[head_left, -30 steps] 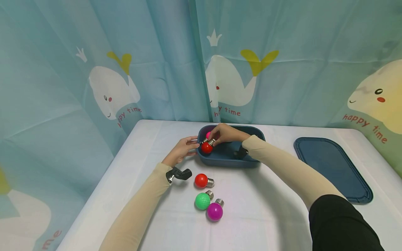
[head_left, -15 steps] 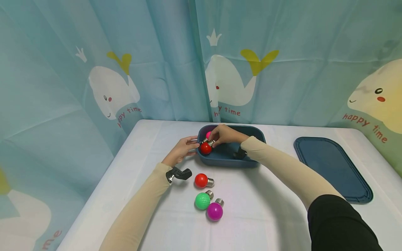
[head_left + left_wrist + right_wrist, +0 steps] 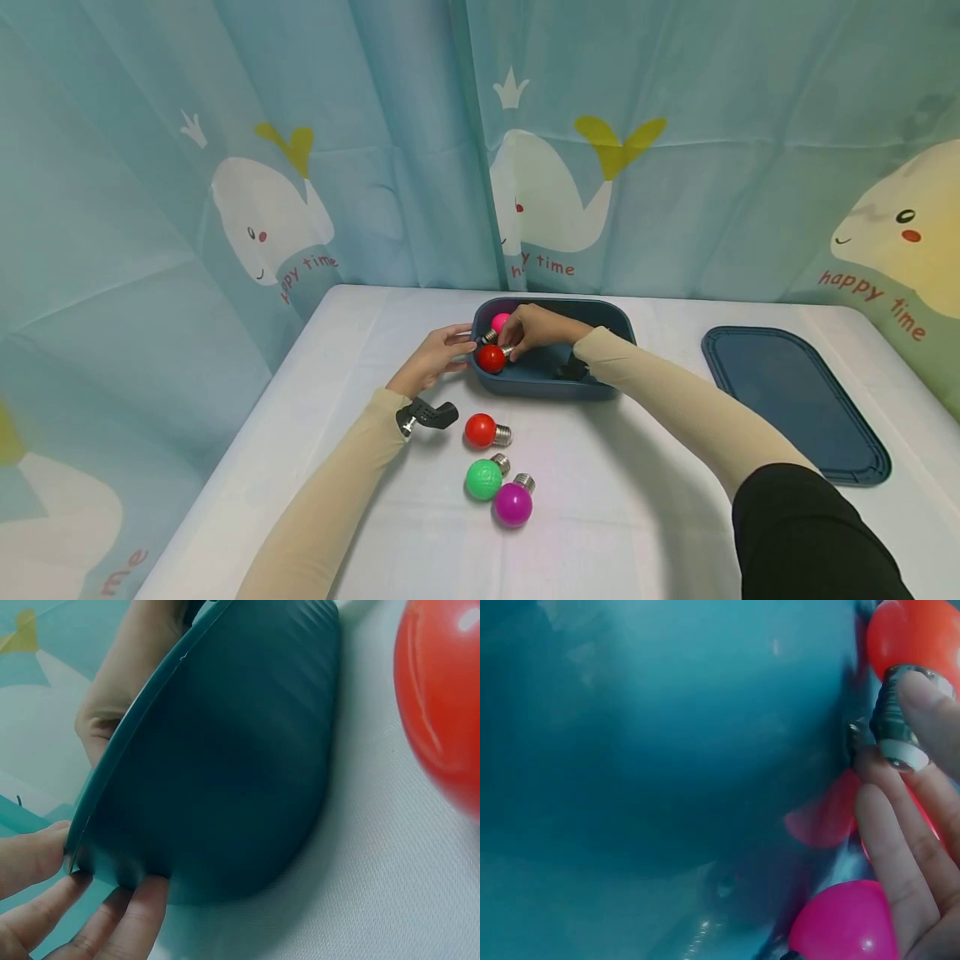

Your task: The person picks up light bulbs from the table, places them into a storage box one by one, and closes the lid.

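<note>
Head view: curtain [image 3: 431, 167] behind bin [image 3: 543, 389] reads "happy time."

Blue bin [image 3: 540, 389] shared by all three views.
Its outer wall is faced closely from the left wrist, beside the left fingers [image 3: 141, 919]; its inside from the right wrist, beside the right fingers [image 3: 896, 855]; from the head, well back from both, the table [image 3: 600, 533] is viewed forward and down.
</note>
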Demonstrator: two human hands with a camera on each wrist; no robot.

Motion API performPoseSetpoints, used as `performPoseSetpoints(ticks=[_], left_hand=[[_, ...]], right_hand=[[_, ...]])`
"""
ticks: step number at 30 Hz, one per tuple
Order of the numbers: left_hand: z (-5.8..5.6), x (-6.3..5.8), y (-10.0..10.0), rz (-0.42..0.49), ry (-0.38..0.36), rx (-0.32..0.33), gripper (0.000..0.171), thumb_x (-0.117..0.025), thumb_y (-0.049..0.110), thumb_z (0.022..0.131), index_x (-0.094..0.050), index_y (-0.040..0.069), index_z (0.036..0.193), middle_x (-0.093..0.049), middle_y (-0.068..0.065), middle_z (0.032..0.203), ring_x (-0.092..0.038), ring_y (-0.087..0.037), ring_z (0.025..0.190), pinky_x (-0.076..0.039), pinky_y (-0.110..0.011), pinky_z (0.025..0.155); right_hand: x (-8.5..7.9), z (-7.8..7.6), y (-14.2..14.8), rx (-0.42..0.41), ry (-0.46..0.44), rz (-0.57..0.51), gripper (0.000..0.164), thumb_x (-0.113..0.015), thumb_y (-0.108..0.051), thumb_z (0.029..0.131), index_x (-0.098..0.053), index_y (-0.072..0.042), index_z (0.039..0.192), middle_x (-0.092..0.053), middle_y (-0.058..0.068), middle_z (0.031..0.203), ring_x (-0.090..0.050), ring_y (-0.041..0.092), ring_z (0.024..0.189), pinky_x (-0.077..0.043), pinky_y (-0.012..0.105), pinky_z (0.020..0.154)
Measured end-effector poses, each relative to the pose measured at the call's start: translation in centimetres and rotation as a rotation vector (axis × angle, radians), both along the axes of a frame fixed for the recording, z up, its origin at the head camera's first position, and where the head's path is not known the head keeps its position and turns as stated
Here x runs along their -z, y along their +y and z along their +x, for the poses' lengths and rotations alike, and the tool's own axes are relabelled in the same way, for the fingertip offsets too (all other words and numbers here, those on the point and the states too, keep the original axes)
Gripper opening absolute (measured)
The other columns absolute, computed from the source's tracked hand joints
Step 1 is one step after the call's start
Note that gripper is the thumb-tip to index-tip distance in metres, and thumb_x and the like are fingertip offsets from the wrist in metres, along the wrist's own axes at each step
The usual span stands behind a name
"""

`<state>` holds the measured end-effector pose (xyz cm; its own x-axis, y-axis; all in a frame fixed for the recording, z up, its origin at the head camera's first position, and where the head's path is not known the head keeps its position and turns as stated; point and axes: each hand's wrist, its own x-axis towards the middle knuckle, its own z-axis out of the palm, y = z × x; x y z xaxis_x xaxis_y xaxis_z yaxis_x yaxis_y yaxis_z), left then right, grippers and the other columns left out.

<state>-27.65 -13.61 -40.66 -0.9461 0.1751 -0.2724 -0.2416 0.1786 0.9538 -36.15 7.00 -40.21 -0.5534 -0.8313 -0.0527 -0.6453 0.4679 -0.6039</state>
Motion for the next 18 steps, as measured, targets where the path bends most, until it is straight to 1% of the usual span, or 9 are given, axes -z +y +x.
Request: performPoseSetpoints(ticks=[5,10,18], left_hand=[[0.02,-0.03,-0.01,-0.002,0.000,-0.001,0.050,-0.052,0.008,0.096,-0.036,0.005,0.144,-0.042,-0.018,0.144,-0.046,-0.031,0.128,-0.044,-0.047,0.102],[0.03,-0.17,-0.03,-0.002,0.007,0.004,0.050,-0.052,0.008,0.096,-0.036,0.005,0.144,-0.042,-0.019,0.144,-0.047,-0.031,0.127,-0.046,-0.046,0.101],[-0.01,-0.13,0.03,-0.003,-0.008,-0.003,0.050,-0.052,0.007,0.096,-0.037,0.006,0.143,-0.042,-0.018,0.144,-0.047,-0.030,0.127,-0.045,-0.046,0.102]], right_hand=[[0.14,-0.04,-0.06,-0.011,0.002,0.007,0.021,-0.079,-0.001,0.071,-0.072,-0.001,0.091,-0.073,0.011,0.089,-0.069,0.015,0.081,-0.058,0.025,0.075],[-0.06,0.13,-0.02,-0.019,-0.014,0.009,0.023,-0.078,0.002,0.071,-0.072,0.000,0.093,-0.073,0.013,0.092,-0.069,0.017,0.082,-0.058,0.025,0.074],[-0.78,0.31,0.54,-0.002,-0.080,0.020,0.031,-0.076,0.006,0.071,-0.070,0.001,0.101,-0.071,0.015,0.100,-0.069,0.020,0.088,-0.057,0.028,0.079]])
